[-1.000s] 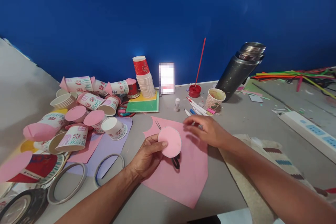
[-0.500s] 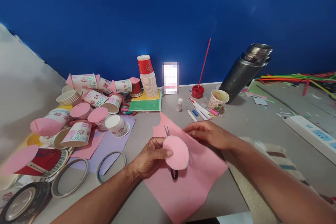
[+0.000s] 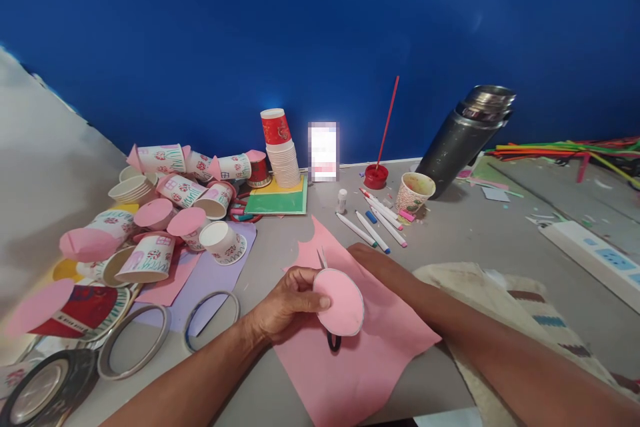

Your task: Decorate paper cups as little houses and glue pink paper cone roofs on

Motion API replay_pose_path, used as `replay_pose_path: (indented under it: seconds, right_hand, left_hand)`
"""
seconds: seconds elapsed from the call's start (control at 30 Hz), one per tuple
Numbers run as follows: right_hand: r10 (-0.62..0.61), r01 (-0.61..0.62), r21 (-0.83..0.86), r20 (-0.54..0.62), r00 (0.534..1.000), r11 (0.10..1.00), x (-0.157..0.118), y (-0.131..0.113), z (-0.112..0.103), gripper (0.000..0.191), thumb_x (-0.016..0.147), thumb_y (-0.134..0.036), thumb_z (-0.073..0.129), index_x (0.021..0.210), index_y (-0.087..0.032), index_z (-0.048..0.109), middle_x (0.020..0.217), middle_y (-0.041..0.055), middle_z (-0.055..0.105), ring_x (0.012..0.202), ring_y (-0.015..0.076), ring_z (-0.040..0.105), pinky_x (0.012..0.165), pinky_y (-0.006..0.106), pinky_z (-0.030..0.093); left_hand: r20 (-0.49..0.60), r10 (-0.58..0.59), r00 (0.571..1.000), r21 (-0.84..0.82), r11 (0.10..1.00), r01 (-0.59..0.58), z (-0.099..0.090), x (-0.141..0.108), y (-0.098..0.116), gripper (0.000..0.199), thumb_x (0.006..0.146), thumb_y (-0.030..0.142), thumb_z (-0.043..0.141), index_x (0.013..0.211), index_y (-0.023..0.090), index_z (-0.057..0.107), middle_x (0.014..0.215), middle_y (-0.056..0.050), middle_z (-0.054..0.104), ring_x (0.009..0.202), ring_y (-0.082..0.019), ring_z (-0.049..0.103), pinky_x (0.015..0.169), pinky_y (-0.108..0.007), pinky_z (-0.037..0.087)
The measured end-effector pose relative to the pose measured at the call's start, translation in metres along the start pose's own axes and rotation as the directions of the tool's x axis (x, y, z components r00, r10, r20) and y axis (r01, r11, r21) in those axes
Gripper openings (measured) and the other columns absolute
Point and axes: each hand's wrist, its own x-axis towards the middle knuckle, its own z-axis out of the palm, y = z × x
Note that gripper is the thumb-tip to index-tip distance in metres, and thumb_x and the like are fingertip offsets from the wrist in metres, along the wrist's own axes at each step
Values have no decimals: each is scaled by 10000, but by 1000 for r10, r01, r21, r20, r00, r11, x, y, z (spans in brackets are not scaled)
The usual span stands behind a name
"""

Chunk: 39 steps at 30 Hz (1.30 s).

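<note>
My left hand [image 3: 297, 303] pinches a pink paper disc [image 3: 340, 313] at its left edge, thumb on top. Scissors [image 3: 334, 342] sit behind the disc, points out above and one black loop below; whether they lie on the sheet or are held I cannot tell. Underneath spreads a large pink paper sheet [image 3: 345, 380] with a cut-out, scalloped upper left edge. My right hand [image 3: 367, 261] is at the sheet's upper right edge; its fingers are hidden. Just beyond it lie several white markers [image 3: 373, 232] with coloured tips.
Decorated paper cups [image 3: 145, 259] with pink tops crowd the left, near tape rolls [image 3: 134, 341]. A cup stack [image 3: 283, 153], glue stick [image 3: 342, 200], patterned cup [image 3: 416, 193] and leaning thermos [image 3: 465, 140] stand behind. Right are a cloth [image 3: 450, 280] and power strip [image 3: 595, 260].
The disc, left hand and scissors have shifted slightly down and right. My right hand has turned so its fingers no longer show, and more of the markers are uncovered.
</note>
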Motion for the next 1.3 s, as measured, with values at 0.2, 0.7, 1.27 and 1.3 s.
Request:
replay_pose_path:
  seconds: [0.2,0.7,1.27,1.3]
  right_hand:
    - [218,-125,219,-479,851,968,-9,12,-24,227,973,-327,540,977,-232,745,976,53,796,825,214,717,756,328,531]
    - [23,-33,-69,-132,991,997,-22,-17,20,146,918,-333,664,811,-237,642,724,-20,730,644,166,650,616,286,411]
    - [335,-327,97,-94,937,940,-10,4,1,207,916,-375,526,844,-238,663,733,8,734,682,201,661,685,329,468]
    - [323,-324,9,-118,939,946,-10,6,0,213,914,-382,535,854,-238,680,791,25,751,715,213,669,690,342,468]
  left_hand:
    - [-96,94,991,16,996,-93,7,7,2,310,738,352,820,885,82,774,799,-176,767,652,-285,714,556,-380,561]
    - [-376,237,896,-169,933,-318,6,15,-2,275,703,263,883,845,83,731,762,-100,760,629,-172,667,628,-299,543]
    - [-508,267,819,-73,934,-350,9,10,-2,273,678,294,889,762,138,682,654,-15,673,588,-156,644,597,-286,515]
    - [-518,267,813,-60,936,-346,8,9,-1,275,675,293,885,737,140,665,631,-9,656,564,-148,630,568,-273,502]
